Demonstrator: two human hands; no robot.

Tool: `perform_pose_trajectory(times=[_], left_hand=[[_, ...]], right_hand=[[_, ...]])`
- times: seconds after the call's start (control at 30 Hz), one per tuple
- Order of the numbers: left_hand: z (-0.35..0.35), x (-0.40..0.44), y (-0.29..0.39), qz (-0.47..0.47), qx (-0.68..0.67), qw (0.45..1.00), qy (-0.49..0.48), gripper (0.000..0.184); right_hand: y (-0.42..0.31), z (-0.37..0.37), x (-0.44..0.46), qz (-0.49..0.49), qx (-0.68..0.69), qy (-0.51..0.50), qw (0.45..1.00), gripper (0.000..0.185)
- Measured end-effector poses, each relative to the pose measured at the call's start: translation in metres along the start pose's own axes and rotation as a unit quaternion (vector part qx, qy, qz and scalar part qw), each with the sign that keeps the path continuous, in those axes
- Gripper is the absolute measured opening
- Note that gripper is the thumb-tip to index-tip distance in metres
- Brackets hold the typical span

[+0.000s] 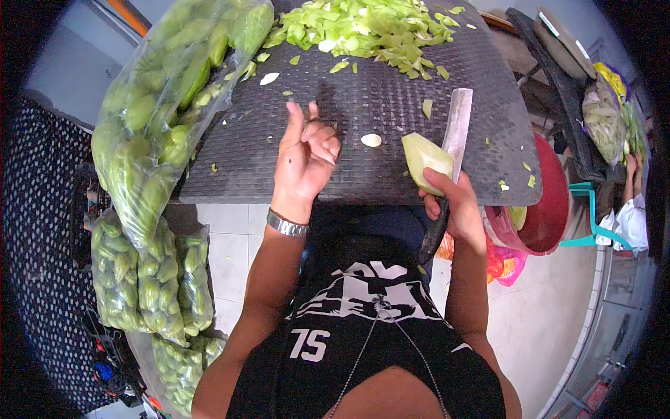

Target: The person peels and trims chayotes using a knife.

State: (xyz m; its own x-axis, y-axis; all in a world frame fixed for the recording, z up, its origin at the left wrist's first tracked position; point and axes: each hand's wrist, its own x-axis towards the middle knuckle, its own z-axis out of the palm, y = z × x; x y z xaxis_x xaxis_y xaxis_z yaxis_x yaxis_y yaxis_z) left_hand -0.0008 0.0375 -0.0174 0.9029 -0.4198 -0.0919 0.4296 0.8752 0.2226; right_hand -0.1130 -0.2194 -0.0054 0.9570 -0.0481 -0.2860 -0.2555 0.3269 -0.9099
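Note:
My right hand (457,206) grips a knife (457,129) by its dark handle, blade pointing up and away from me. The same hand holds a peeled pale green vegetable, apparently a chayote (423,159), against the blade with the thumb. My left hand (307,150) is raised over the near edge of the dark woven-textured table (244,157), palm up. Its thumb is stretched out, the other fingers are loosely curled, and no object shows in it. A flat white oval piece (371,140) lies on the table between my hands.
A heap of green peelings (370,28) covers the far side of the table. A clear bag of green vegetables (150,119) hangs over its left edge, above more filled bags (157,276). To the right are a red tub (551,202), a teal stool (590,216) and another person's arm (631,178).

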Motion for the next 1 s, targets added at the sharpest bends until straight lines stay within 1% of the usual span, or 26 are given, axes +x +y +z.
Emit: perform_pose_trajectory(times=[0.03, 0.07, 0.13, 0.23, 0.33, 0.43, 0.47, 0.5, 0.53, 0.57, 0.63, 0.67, 0.7, 0.77, 0.83, 0.9, 0.97, 1.0], left_hand=[[-0.001, 0.0, 0.001, 0.008, 0.026, 0.999, 0.031, 0.043], [-0.002, 0.001, 0.001, 0.028, 0.07, 0.993, 0.087, 0.043], [0.006, 0.002, -0.002, 0.067, 0.155, 0.965, 0.198, 0.044], [0.0, 0.005, 0.004, 0.035, 0.128, 0.975, 0.18, 0.047], [0.004, 0.002, 0.005, 0.036, 0.128, 0.978, 0.163, 0.046], [0.001, 0.0, 0.002, 0.075, 0.237, 0.952, 0.181, 0.035], [0.001, -0.001, -0.001, 0.138, 0.37, 0.903, 0.169, 0.032], [0.002, -0.002, -0.007, 0.198, 0.495, 0.832, 0.153, 0.03], [0.008, -0.005, -0.013, 0.253, 0.607, 0.741, 0.134, 0.029], [0.016, -0.009, -0.02, 0.288, 0.7, 0.64, 0.133, 0.033], [0.016, -0.013, -0.028, 0.302, 0.809, 0.502, 0.057, 0.036], [0.003, -0.007, -0.032, 0.327, 0.815, 0.479, -0.002, 0.045], [0.007, -0.01, -0.037, 0.272, 0.827, 0.492, -0.019, 0.058], [0.009, -0.013, -0.045, 0.239, 0.851, 0.467, -0.023, 0.069], [0.006, -0.008, -0.048, 0.266, 0.876, 0.402, -0.022, 0.073], [0.006, -0.007, -0.048, 0.283, 0.873, 0.396, -0.02, 0.074], [0.01, -0.009, -0.044, 0.291, 0.846, 0.447, -0.018, 0.073], [0.01, -0.009, -0.042, 0.284, 0.846, 0.45, -0.023, 0.07]], right_hand=[[0.0, 0.0, 0.0, 0.001, -0.001, 0.002, 1.0, 0.031], [0.0, 0.001, 0.0, 0.001, -0.003, 0.003, 1.0, 0.031], [0.0, 0.001, 0.0, -0.001, -0.003, 0.004, 1.0, 0.031], [-0.001, 0.001, 0.0, 0.0, -0.004, 0.005, 1.0, 0.03], [0.0, 0.001, 0.0, -0.003, -0.008, 0.002, 1.0, 0.03], [0.001, -0.001, 0.002, -0.001, -0.007, 0.0, 1.0, 0.03], [0.001, -0.001, 0.002, 0.001, -0.006, 0.001, 1.0, 0.031], [0.001, -0.001, 0.002, 0.003, -0.006, 0.002, 1.0, 0.031], [0.001, -0.001, 0.002, 0.004, -0.007, 0.002, 1.0, 0.03], [0.0, -0.001, 0.002, 0.005, -0.007, 0.003, 1.0, 0.03], [0.001, 0.0, 0.001, -0.003, -0.009, 0.001, 1.0, 0.03], [0.001, 0.0, 0.001, -0.007, -0.011, 0.0, 1.0, 0.03], [0.001, 0.0, 0.001, -0.004, -0.012, 0.002, 1.0, 0.029], [0.001, 0.0, 0.001, 0.0, -0.016, 0.008, 1.0, 0.029], [0.001, -0.001, 0.002, -0.002, -0.008, -0.002, 1.0, 0.029], [0.002, -0.002, 0.002, -0.005, -0.004, -0.009, 1.0, 0.029], [0.003, -0.002, 0.003, -0.008, -0.004, -0.012, 1.0, 0.029], [0.003, -0.002, 0.003, -0.006, -0.002, -0.008, 1.0, 0.03]])
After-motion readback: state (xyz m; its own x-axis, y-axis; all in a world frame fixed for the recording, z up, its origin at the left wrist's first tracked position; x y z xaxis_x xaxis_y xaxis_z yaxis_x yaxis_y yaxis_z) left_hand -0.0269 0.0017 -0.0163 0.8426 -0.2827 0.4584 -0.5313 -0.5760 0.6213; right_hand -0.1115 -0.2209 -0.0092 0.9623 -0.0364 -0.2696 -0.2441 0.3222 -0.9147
